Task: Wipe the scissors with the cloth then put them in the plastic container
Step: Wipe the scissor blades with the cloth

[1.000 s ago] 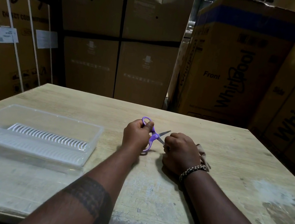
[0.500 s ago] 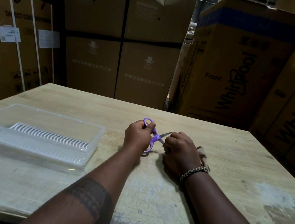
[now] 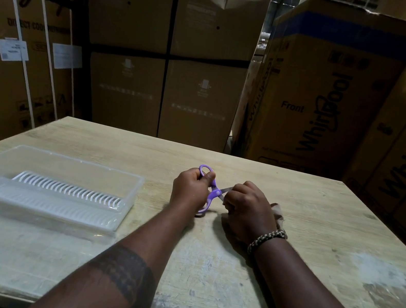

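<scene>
A worn, pale wooden table fills the near ground, with tall stacked cardboard boxes crowding its far, left and right sides in dim light.

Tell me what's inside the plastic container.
The plastic container holds only a white slotted rack; the scissors are not in it. What lies under the rack is covered.

Scissors: purple plastic handles, dull metal blades. Left of scissors, container: clear glossy plastic. Under both, table: pale wood, worn, scuffed. Behind table, boxes: matt cardboard.
</scene>
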The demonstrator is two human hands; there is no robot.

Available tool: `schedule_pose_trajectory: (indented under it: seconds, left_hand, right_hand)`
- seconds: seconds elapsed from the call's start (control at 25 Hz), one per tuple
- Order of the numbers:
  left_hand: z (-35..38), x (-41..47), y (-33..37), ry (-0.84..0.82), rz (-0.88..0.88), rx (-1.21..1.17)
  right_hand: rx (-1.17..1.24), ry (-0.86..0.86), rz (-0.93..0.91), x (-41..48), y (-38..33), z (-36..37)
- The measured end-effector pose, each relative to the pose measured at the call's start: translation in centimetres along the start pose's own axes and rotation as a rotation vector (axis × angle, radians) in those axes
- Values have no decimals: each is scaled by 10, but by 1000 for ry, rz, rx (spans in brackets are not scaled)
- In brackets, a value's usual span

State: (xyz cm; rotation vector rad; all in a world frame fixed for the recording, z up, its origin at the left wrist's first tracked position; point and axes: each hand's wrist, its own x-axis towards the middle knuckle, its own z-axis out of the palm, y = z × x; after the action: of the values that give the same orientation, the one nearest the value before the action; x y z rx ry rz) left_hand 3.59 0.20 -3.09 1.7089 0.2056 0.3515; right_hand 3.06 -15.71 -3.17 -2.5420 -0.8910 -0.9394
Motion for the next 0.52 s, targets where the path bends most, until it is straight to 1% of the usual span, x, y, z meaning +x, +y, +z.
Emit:
schedule_pose_trajectory:
  seconds: [0.12, 0.32, 0.52]
  left_hand:
    - [2, -1, 1, -25, 19, 16]
    - [-1, 1, 0, 5, -18, -5]
    - [3, 2, -1, -34, 15, 18]
  right_hand:
    - [23, 24, -54, 3, -3, 0]
    - [-15, -15, 14, 0, 1, 3]
    - [2, -20, -35, 2, -2, -1]
